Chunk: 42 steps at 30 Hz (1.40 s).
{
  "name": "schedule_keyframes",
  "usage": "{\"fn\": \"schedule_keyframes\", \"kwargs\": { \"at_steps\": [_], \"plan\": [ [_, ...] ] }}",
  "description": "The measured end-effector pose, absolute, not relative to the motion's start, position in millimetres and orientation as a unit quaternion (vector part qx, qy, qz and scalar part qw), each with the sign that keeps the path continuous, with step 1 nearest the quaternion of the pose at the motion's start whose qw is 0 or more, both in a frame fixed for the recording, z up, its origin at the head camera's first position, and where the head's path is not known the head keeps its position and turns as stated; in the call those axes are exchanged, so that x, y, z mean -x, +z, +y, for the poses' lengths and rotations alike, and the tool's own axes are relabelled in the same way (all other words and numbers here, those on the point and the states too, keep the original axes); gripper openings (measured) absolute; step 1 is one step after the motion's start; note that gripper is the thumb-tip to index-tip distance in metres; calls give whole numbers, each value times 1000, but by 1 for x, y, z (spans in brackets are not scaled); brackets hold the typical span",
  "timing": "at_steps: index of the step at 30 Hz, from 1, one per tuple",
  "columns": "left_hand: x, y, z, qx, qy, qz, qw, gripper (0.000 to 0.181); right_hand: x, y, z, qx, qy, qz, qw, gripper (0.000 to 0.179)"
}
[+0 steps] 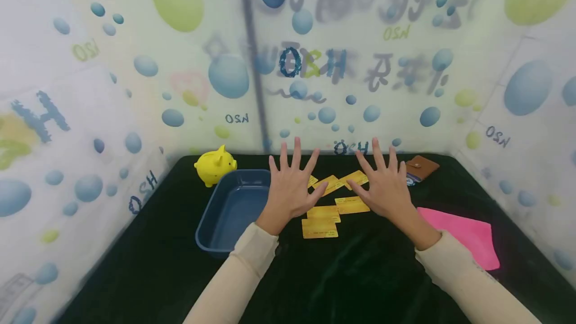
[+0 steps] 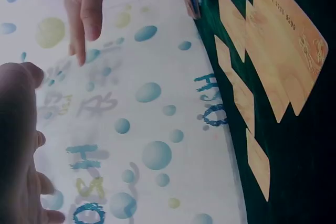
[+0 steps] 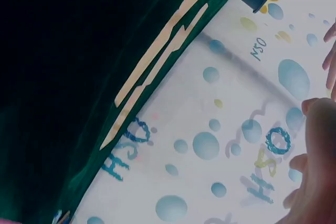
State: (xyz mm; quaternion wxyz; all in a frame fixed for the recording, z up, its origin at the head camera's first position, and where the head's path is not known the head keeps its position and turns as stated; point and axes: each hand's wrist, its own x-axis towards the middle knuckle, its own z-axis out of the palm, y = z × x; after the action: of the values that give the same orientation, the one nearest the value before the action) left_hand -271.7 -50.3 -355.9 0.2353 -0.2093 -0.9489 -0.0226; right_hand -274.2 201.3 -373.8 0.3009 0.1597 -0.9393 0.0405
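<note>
Both hands are held up over the table with fingers spread, and neither holds anything. In the head view my left hand [image 1: 291,189] is between the blue basin [image 1: 211,214] and several gold cards [image 1: 320,228]. The right hand [image 1: 385,188] is beyond the cards' right side, near a brown wallet [image 1: 422,167]. The cards lie in two loose, overlapping rows, the far row partly hidden by the left hand. The left wrist view shows the gold cards [image 2: 283,40] at the right, with the left hand [image 2: 18,129] at the left edge.
A yellow piggy bank [image 1: 215,165] stands behind the basin at the far left. A pink cloth [image 1: 463,236] lies at the right, partly behind the right forearm. White curtains [image 1: 306,114] with printed bubbles enclose the dark green table [image 1: 351,279] at the back and sides.
</note>
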Motion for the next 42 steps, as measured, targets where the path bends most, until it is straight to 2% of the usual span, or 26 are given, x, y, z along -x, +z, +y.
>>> {"fn": "schedule_keyframes", "kwargs": {
  "at_steps": [4, 9, 12, 15, 19, 22, 26, 32, 42],
  "plan": [
    [259, -353, -51, 235, -59, -939, 243, 69, 263, -373, 220, -157, 54, -945, 282, 74],
    [242, -356, -55, 269, -108, -925, 245, 60, 244, -372, 243, -174, 92, -937, 289, 62],
    [233, -359, -60, 285, -152, -922, 216, 57, 235, -371, 256, -179, 103, -935, 290, 59],
    [224, -362, -64, 297, -201, -920, 156, 57, 227, -371, 271, -174, 116, -940, 271, 62],
    [216, -368, -66, 291, -255, -920, 69, 57, 219, -371, 294, -158, 160, -953, 205, 74],
    [215, -376, -66, 272, -266, -925, 27, 56, 216, -372, 313, -151, 205, -955, 153, 80],
    [211, -391, -61, 259, -234, -937, -3, 56, 217, -379, 343, -142, 230, -957, 108, 73],
    [210, -401, -57, 239, -208, -948, -25, 55, 223, -392, 392, -115, 250, -962, 5, 70],
    [218, -415, -65, 201, -165, -961, -91, 53, 223, -413, 435, -92, 254, -960, -68, 58]
  ]
}}
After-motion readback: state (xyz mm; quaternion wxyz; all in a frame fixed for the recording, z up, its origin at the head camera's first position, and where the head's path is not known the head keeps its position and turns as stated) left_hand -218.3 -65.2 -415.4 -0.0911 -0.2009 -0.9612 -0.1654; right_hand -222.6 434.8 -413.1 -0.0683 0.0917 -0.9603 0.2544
